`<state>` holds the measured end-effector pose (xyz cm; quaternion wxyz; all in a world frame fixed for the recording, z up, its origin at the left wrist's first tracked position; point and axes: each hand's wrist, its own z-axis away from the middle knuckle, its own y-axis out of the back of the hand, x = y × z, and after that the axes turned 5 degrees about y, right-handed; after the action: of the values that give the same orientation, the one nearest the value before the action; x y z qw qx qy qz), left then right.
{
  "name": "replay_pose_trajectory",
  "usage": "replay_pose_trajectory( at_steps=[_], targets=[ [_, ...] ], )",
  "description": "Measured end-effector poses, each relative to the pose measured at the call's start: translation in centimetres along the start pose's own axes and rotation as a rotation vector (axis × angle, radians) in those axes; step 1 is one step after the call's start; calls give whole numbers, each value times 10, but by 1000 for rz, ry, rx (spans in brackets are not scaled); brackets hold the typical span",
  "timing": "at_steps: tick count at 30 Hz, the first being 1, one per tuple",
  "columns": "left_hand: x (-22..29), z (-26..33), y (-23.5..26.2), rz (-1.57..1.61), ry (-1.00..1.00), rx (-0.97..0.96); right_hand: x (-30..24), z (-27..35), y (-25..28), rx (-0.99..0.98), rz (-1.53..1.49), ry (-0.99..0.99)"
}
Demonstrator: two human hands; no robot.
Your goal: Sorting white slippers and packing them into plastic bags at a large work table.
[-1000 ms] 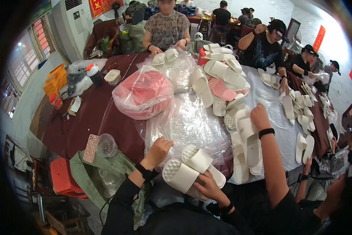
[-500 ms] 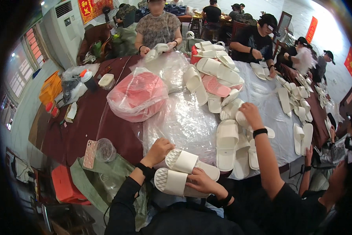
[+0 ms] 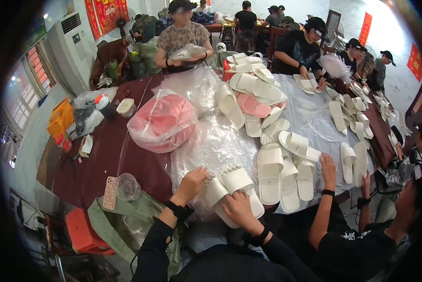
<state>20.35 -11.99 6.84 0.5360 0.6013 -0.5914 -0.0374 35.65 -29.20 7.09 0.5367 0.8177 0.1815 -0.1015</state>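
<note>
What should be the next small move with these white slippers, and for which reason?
Perhaps close the left grip on the toe end of the left white slipper: its curled fingers are right there, though contact is unclear. The right grip holds the pair nearer the heels, so a second hold would probably keep both slippers steadier over the clear plastic.

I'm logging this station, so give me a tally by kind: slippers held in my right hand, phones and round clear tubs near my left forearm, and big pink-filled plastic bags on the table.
White slippers in the right hand: 2
Pink phone: 1
Round clear tub: 1
Pink-filled plastic bag: 1
Total: 5
</note>
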Motion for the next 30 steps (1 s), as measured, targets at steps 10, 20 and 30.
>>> replay_pose_trajectory(
  at_steps=[10,20,30],
  targets=[
    [11,7,10,-218,-99,74,-13,-25,-21,9,153,5],
    [8,22,-13,-50,87,175,-8,-56,-37,26,149,-76],
    [17,47,-41,-61,371,397,-15,-39,-33,102,72,-143]
  ],
)
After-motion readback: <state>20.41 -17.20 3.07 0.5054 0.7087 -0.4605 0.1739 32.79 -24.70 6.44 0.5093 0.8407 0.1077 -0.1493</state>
